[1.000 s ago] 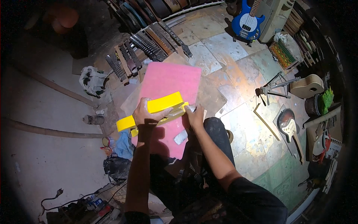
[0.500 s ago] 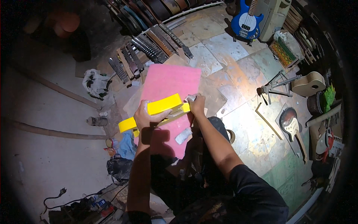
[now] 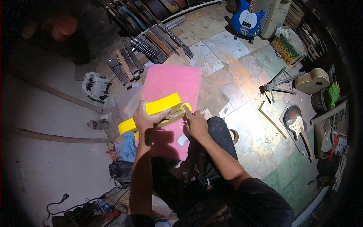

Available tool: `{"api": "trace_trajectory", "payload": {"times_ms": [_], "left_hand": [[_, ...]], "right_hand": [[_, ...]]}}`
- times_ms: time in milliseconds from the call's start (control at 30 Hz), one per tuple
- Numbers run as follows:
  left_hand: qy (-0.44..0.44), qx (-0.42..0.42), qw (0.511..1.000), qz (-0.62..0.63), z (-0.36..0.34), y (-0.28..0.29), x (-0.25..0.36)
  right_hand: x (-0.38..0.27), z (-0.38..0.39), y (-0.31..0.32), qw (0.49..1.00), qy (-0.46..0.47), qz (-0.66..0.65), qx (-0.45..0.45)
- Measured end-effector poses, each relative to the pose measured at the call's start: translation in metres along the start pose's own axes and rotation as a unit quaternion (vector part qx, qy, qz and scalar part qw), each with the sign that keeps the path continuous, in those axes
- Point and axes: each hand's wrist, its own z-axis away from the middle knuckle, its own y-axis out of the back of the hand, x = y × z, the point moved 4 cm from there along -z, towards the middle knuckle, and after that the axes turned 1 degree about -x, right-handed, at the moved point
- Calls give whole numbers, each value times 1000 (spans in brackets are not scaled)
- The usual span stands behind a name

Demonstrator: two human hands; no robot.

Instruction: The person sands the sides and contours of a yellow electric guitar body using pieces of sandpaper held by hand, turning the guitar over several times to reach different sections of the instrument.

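On my right are: blue bass guitar (image 3: 245, 22); patterned box (image 3: 284, 51); metal stand (image 3: 279, 83); sunburst guitar (image 3: 292, 114). Left: white bag (image 3: 99, 86).

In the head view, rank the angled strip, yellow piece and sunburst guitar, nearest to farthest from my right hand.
From your right hand:
1. Yellow piece: at its fingertips, leftward.
2. Angled strip: out to the right.
3. Sunburst guitar: farther right, beyond the strip.

This looks like a guitar workshop. Loose guitar necks (image 3: 154, 44) and a blue bass (image 3: 246, 23) line the stained tile floor's (image 3: 245, 123) far edge; a pale guitar body (image 3: 311, 81) sits near its right edge.
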Motion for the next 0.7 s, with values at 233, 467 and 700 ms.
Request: {"api": "trace_trajectory", "payload": {"times_ms": [233, 467, 700], "left_hand": [[-64, 17, 997, -41, -3, 2, -5], [-79, 52, 993, -77, -2, -4, -17], [-85, 67, 991, -76, -3, -5, -13]], "right_hand": [[10, -25, -13, 998, -41, -37, 4], [37, -35, -29, 983, -38, -179, 29], [42, -35, -19, 965, -98, -235, -63]]}}
